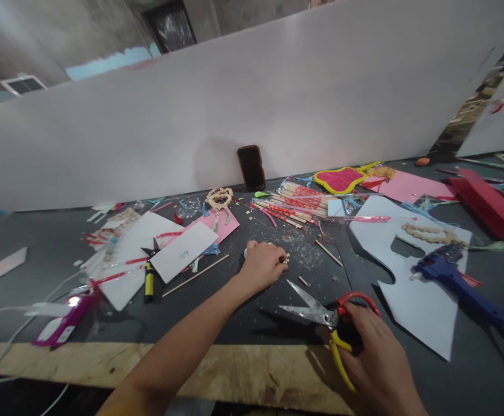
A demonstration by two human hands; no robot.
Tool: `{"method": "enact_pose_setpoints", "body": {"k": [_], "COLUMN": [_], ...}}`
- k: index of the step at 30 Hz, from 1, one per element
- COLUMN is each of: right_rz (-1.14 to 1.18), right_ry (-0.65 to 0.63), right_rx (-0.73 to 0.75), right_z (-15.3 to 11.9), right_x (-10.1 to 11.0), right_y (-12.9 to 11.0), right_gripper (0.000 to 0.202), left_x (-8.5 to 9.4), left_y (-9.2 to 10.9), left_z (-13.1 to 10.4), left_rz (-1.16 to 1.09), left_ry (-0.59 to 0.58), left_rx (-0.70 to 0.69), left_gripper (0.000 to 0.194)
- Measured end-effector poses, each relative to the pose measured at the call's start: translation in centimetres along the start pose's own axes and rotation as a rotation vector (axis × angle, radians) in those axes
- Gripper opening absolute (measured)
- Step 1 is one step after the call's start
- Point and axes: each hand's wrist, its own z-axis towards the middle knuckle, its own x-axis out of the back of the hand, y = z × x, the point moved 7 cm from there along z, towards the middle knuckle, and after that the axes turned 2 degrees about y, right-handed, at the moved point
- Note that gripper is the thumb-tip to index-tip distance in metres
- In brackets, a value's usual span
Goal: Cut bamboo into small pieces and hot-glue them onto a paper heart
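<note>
Right hand [375,353], spread scissors [329,318] in its grip

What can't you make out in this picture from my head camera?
Head view:
What lies under the left hand: hidden by the hand itself.
Grip of the right hand on the scissors: partly hidden by its back.
Writing on the white card: too small, blurred.
Red folded piece: right end cut off by picture edge.
</note>
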Motion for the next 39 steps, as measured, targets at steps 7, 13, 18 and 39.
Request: {"method": "enact_pose_setpoints", "body": {"k": [7, 13, 18, 39], "right_rz": [-0.023, 0.016, 0.09, -0.065], "right_ry": [0.004, -0.018, 0.014, -0.326], "right_rx": [0.018, -0.03, -0.075, -0.265], "right_z": [0.1, -0.2, -0.4, 3.3], "right_x": [-0.1, -0.2, 0.0, 0.2], "right_y": [0.0, 0.3, 0.8, 3.7], "right_gripper": [0.039, 0.038, 0.038, 0.047], "left_x": [-0.1, 0.1, 1.1, 2.2], "left_y": [0.3, 0.1, -1.1, -4.2], "left_z": [0.4, 0.0, -1.5, -13.1], "left_rz": [-0.002, -0.024, -0.048, -0.217], "left_ry": [0.011, 0.022, 0.053, 0.21], "left_rx": [0.001, -0.004, 0.019, 0.033], "left_gripper": [0.015, 0.012, 0.011, 0.023]}}
